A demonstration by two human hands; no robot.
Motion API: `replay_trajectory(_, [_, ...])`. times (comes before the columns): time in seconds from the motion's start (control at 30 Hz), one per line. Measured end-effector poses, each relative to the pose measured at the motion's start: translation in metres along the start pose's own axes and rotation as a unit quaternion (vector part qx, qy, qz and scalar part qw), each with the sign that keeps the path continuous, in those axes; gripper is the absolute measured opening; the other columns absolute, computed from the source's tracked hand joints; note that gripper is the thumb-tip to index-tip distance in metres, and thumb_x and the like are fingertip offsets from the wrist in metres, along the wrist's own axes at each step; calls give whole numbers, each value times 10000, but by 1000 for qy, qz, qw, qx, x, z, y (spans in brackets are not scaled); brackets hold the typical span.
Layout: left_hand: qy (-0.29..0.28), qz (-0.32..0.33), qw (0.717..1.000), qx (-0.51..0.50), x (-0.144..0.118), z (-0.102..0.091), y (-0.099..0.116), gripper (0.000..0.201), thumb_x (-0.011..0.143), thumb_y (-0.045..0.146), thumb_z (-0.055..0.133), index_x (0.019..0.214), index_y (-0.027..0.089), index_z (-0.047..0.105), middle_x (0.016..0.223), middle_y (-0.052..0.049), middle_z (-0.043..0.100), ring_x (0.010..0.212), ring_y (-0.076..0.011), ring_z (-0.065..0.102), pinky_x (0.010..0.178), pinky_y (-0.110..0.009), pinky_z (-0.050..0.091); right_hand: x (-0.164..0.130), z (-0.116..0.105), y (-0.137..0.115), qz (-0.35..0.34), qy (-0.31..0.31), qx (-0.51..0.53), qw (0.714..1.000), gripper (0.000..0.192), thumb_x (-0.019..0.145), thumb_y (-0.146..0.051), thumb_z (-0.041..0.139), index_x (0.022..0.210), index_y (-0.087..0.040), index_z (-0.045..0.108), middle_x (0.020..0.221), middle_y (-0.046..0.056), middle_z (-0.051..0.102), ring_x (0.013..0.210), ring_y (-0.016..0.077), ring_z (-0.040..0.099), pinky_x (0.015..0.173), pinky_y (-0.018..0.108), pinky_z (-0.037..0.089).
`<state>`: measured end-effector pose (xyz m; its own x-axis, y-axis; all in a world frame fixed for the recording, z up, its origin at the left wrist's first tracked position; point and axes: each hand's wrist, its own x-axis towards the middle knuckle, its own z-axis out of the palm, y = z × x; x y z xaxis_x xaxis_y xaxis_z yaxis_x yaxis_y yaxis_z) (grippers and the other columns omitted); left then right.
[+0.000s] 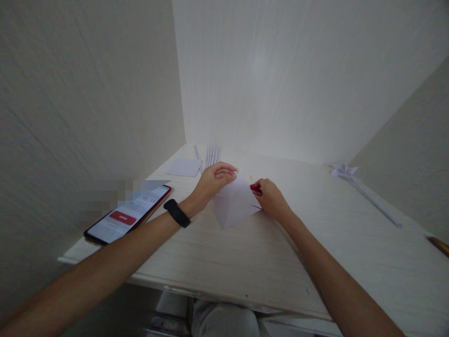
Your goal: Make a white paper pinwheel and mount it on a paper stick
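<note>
A white sheet of paper (235, 201) with a crease and pointed corners is tilted between my hands above the table. My left hand (218, 180), with a black band on its wrist, pinches the paper's upper left corner between thumb and fingers. At the paper's right edge, my right hand (269, 196) is closed around a small red tool (256, 189). Fingers hide most of the tool, so its kind cannot be made out. A short dark line shows at the paper's right corner, just under that hand.
Several thin white paper sticks (213, 155) and a flat white paper piece (184, 166) lie at the back left. A phone (128, 215) rests by the left wall. On the right lies a paper pinwheel (344, 171) on a white stick (375, 201). Walls enclose the table (224, 267).
</note>
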<state>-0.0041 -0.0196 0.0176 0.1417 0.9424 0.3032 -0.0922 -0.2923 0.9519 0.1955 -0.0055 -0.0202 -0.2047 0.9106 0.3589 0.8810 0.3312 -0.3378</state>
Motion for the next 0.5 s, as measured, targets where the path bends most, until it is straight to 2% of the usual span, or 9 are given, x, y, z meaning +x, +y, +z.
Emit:
replay_trajectory(0.33, [10,0,1000,11,1,-2,-4,196,660,229,693,840,161,654,835,-33,639,770,-124,570,726,-252,428,-1,4,4,-20,9,17,1000,94,808,-166,561,873,-115,605,945,137,574,884,206,554,773,335,459])
replay_trajectory(0.5, [21,-1,1000,7,0,-1,-4,201,651,236,690,834,161,658,826,-31,633,754,-124,561,702,-249,418,-2,3,2,-10,16,27,999,104,741,-178,638,838,-145,624,931,111,560,841,184,547,736,307,461])
